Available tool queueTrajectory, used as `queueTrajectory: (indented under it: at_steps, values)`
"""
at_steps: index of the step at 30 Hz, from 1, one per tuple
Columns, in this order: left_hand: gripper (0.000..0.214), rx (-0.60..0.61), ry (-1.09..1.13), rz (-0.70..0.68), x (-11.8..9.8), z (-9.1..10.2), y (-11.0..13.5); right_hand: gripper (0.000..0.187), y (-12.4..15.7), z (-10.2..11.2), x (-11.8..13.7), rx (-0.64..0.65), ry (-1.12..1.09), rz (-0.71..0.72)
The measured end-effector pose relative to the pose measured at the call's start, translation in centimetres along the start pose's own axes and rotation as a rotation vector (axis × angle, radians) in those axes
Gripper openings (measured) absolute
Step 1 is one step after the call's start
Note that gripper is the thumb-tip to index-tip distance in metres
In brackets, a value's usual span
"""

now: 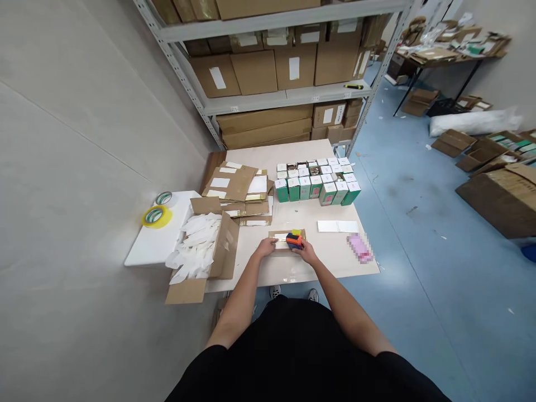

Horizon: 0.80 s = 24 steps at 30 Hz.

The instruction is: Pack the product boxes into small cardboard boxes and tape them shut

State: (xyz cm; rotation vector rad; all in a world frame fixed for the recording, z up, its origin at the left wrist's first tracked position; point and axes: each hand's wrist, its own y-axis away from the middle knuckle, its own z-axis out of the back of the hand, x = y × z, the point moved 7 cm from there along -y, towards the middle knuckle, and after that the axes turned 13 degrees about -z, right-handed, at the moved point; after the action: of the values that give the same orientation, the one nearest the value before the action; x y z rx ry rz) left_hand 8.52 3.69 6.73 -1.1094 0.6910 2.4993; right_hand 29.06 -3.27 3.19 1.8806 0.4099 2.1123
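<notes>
A small flat cardboard box (272, 235) with a white label lies on the table in front of me. My left hand (267, 246) is closed on the box's left end, its fingertips small in view. My right hand (308, 252) grips an orange and dark blue tape dispenser (293, 240) over the box's right part. Yellow shows just behind the dispenser. The dispenser hides much of the box's right half.
Green-and-white cartons (316, 187) stand in rows at the back right. Flattened cardboard (234, 184) is stacked at the back left. An open box (228, 245) holds white paper strips. Tape rolls (157, 216) lie on a white surface. Shelving (259, 101) stands behind the table.
</notes>
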Motion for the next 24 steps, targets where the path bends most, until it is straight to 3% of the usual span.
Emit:
queueTrajectory:
  at_steps: [3,5,9,12,14,17,21,24]
  values:
    - [0.041,-0.174,0.062,-0.066,-1.7,1.8,-0.8,0.056,-0.3,0.0,0.0,0.009,-0.043,-0.024]
    - [0.041,-0.210,0.147,-0.154,-3.7,2.6,-1.8,0.054,-0.5,0.1,0.3,-0.001,-0.027,-0.036]
    - [0.047,0.015,0.181,-0.312,-7.8,3.0,-4.1,0.052,-0.7,0.0,0.9,0.001,0.045,-0.048]
    - [0.040,0.189,0.102,-0.365,-9.5,3.0,-5.2,0.054,-0.7,0.0,1.4,0.018,0.086,-0.061]
    - [0.032,0.229,0.077,-0.379,-9.9,3.1,-5.6,0.054,-0.7,0.0,1.9,0.041,0.093,-0.057]
    - [0.025,0.193,0.096,-0.376,-9.9,3.4,-5.8,0.051,-0.6,0.1,2.5,0.059,0.074,-0.059]
    - [0.021,-0.011,0.148,-0.343,-8.9,4.4,-5.5,0.055,0.1,0.6,3.6,0.000,0.016,-0.029]
    - [0.018,-0.135,0.255,-0.304,-7.6,4.4,-5.0,0.047,0.9,1.2,4.3,-0.113,0.128,-0.019]
